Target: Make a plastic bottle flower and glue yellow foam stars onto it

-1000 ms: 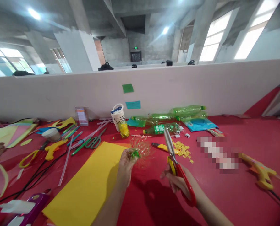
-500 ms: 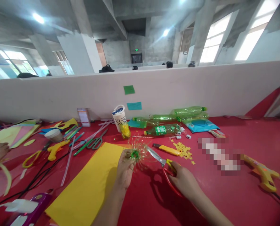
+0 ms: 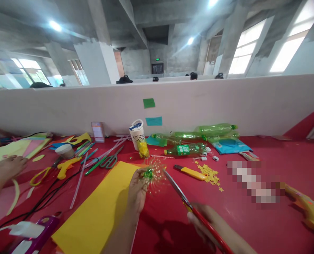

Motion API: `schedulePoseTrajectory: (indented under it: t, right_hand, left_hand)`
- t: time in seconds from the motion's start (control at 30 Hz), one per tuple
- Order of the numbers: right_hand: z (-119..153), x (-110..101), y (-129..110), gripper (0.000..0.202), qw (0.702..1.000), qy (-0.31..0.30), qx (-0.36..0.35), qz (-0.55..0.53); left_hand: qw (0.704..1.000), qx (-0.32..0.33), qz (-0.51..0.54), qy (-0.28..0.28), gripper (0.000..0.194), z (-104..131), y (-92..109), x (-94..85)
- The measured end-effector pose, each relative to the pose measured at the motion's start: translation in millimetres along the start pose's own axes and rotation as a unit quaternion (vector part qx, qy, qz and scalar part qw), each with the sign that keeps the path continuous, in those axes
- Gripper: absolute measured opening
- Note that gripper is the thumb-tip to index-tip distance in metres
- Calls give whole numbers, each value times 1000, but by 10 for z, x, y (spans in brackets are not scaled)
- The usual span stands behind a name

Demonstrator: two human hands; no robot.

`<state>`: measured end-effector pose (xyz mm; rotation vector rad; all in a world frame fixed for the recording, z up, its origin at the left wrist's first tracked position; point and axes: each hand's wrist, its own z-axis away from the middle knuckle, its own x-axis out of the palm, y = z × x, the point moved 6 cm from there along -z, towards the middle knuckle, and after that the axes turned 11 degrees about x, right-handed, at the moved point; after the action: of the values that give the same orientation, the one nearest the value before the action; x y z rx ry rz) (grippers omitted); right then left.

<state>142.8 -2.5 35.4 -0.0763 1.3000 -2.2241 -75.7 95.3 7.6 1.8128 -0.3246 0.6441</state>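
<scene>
A: What does the person's left hand (image 3: 137, 188) have?

B: A fringed plastic piece (image 3: 149, 173), clear with a green centre, pinched between the fingers above a red table (image 3: 254, 229), its thin strips fanned outward.

A: And the right hand (image 3: 205, 218)?

B: Clamped around red-handled scissors (image 3: 178, 187), blades pointing up and left, tips just beside the fringe. Whether they touch a strip, one cannot tell.

A: What lies closest?

B: Yellow paper (image 3: 93, 211), flat below the left forearm. Beyond the scissors rests a yellow cutter (image 3: 191, 173), one end at a scatter of yellow stars (image 3: 211, 174).

A: And along the white partition (image 3: 114, 106)?

B: Green bottles (image 3: 216, 128) on their sides, one with a label nearer the front. Left of them a white cup (image 3: 137, 137) stands upright, a yellow bundle (image 3: 143, 149) before it.

A: The table's two ends?

B: A glue gun (image 3: 308, 208) lies at the right edge. At the far left, a co-worker's hand (image 3: 12, 166) reaches over pastel sheets (image 3: 0, 154), well apart from the person's own.
</scene>
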Motion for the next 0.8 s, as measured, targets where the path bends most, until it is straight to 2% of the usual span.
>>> schedulePoseTrajectory:
  t: [0.13,0.63,0.8]
  right_hand:
    - [-43,-16,67,55,999,13,47,-24]
    - [-78,-15,91,56,999,-1,29,-46]
    - [-96,-12,115,53,998,2,29,-53]
  left_hand:
    - [999,-1,48,-17,26,-3,25,30]
    - [997,-42,56,21,33,22,-57,49]
    - [998,-49,42,9,28,40,-83,50]
